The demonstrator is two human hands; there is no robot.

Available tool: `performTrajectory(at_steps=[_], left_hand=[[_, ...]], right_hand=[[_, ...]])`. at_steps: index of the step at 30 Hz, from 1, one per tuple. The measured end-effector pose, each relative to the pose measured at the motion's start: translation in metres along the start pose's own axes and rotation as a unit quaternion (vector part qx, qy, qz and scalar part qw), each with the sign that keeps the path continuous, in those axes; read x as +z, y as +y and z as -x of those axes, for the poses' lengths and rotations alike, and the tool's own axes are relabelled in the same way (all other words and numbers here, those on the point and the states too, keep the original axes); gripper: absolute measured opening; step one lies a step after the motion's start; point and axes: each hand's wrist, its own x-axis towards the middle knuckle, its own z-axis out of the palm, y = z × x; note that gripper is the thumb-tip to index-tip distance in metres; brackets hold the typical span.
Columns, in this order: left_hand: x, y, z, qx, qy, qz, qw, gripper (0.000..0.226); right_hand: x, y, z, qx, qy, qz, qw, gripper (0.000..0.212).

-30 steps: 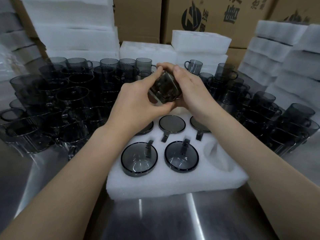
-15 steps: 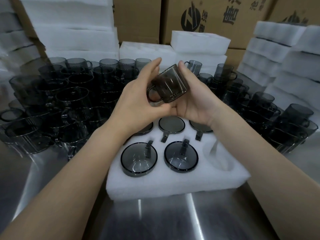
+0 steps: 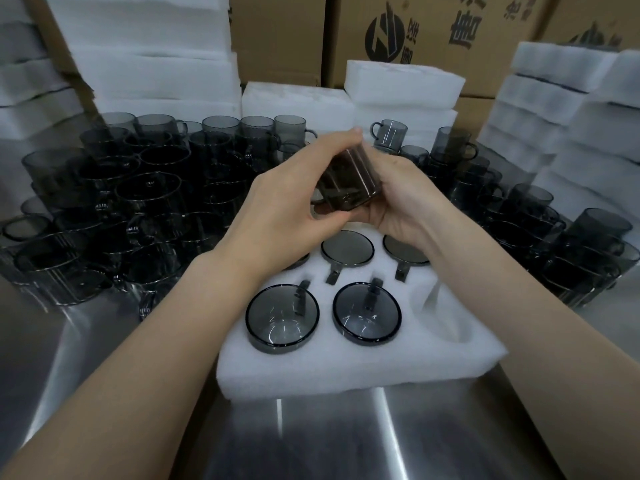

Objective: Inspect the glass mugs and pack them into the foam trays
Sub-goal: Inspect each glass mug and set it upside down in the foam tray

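Both hands hold one dark glass mug (image 3: 349, 183) in the air, above the far row of the tray (image 3: 346, 362) and not touching it. The left hand (image 3: 277, 202) grips the mug from the left, with the fingers curled over its top and the thumb below. The right hand (image 3: 405, 199) cups it from the right, with the fingers bent round the wall. The mug is tilted, and its handle is mostly hidden between the hands. The white foam tray lies on the steel table (image 3: 311, 438), close in front of the person. Packed mugs (image 3: 282, 315) sit sunk in its round pockets with their handles in narrow slots: two in the near row and two plainly seen in the far row. Another one under the left wrist is mostly covered. The pocket (image 3: 446, 313) at the near right corner shows only white foam. Many loose mugs (image 3: 145, 188) stand crowded on the table at the left and also at the right of the tray. Behind them are foam stacks (image 3: 145, 64) and printed cardboard boxes (image 3: 433, 29).
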Motion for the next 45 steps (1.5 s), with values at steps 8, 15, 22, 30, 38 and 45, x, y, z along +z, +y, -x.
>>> performTrajectory(at_steps=[8, 15, 22, 30, 38, 45], left_hand=[[-0.002, 0.006, -0.003, -0.025, -0.011, 0.064, 0.998, 0.077], [0.000, 0.004, -0.002, -0.057, -0.019, 0.024, 0.998, 0.092], [0.003, 0.005, 0.000, 0.001, -0.032, 0.005, 0.999, 0.084], [0.001, 0.000, -0.003, -0.005, 0.007, -0.039, 0.999, 0.078], [0.000, -0.005, -0.003, -0.043, 0.018, -0.006, 0.999, 0.076], [0.001, -0.007, -0.005, -0.017, 0.029, -0.072, 0.997, 0.083]], right_hand=[[-0.010, 0.000, 0.000, 0.091, -0.235, -0.114, 0.961, 0.064], [-0.005, 0.004, 0.001, -0.014, -0.133, -0.031, 0.990, 0.036], [-0.003, 0.003, -0.001, -0.048, -0.038, -0.007, 0.998, 0.024], [-0.005, 0.002, 0.000, -0.085, -0.009, -0.005, 0.996, 0.013], [0.000, 0.004, -0.002, -0.039, -0.021, 0.008, 0.999, 0.025], [-0.001, -0.001, -0.001, 0.036, -0.052, 0.018, 0.998, 0.045]])
